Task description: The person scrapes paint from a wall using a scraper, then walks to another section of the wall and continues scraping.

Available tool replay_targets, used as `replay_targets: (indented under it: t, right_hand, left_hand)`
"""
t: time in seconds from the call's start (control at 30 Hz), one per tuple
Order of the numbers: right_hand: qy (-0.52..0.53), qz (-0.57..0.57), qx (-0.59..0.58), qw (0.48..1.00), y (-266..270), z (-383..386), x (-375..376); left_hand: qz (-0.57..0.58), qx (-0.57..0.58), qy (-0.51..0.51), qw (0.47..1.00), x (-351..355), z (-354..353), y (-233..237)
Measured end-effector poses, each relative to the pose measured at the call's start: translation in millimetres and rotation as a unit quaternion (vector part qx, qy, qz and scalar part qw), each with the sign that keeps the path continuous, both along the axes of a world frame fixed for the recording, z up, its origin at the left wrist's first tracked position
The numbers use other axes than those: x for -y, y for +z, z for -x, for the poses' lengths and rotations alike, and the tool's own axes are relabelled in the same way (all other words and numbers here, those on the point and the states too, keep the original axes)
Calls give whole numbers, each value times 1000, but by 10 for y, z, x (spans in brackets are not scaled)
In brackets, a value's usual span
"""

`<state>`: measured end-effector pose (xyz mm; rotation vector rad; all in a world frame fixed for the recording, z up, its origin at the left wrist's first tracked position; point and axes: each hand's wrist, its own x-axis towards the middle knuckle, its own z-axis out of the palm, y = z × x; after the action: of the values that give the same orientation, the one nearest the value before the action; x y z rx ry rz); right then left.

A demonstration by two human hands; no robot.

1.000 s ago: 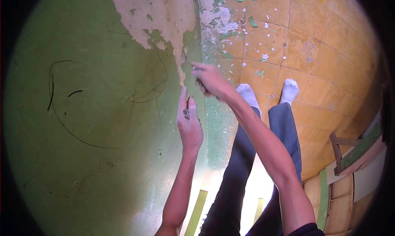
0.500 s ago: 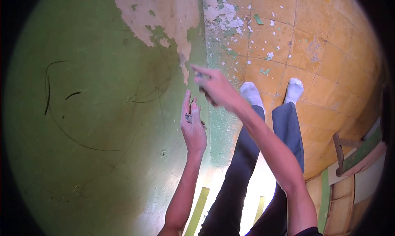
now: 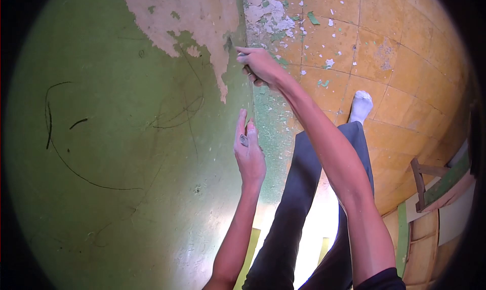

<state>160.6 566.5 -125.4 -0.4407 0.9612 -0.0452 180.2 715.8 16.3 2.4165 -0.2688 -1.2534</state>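
Note:
My right hand (image 3: 260, 67) is closed around a scraper, its index finger stretched forward. The scraper's small grey blade (image 3: 229, 42) is at the right edge of the bare, peeled patch (image 3: 197, 16) on the green wall (image 3: 116, 138). Most of the tool is hidden inside the fist. Below it, my left hand (image 3: 249, 156) is held up beside the wall with fingers stretched out, holding nothing. A silvery ring (image 3: 244, 140) shows on one of its fingers, and pale dust covers the fingertips.
Green and white paint flakes (image 3: 314, 19) lie scattered over the orange tiled floor (image 3: 385, 97), thickest along the wall's foot. One white-socked foot (image 3: 361, 107) stands on the tiles. A wooden frame piece (image 3: 419, 183) is at the lower right.
My right hand has moved up along the wall to the peeled patch's edge. My left hand appears slightly further right, and one foot is now hidden behind my raised leg.

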Motion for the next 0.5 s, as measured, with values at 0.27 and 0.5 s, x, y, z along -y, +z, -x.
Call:
replay_targets:
  t: [0.27, 0.5]
  right_hand:
    - [11, -27, 20, 999, 366, 144, -136]
    - [5, -50, 19, 999, 460, 138, -222]
  left_hand:
    - [-12, -49, 51, 997, -125, 135, -142]
    - [-12, -84, 68, 994, -173, 323, -169]
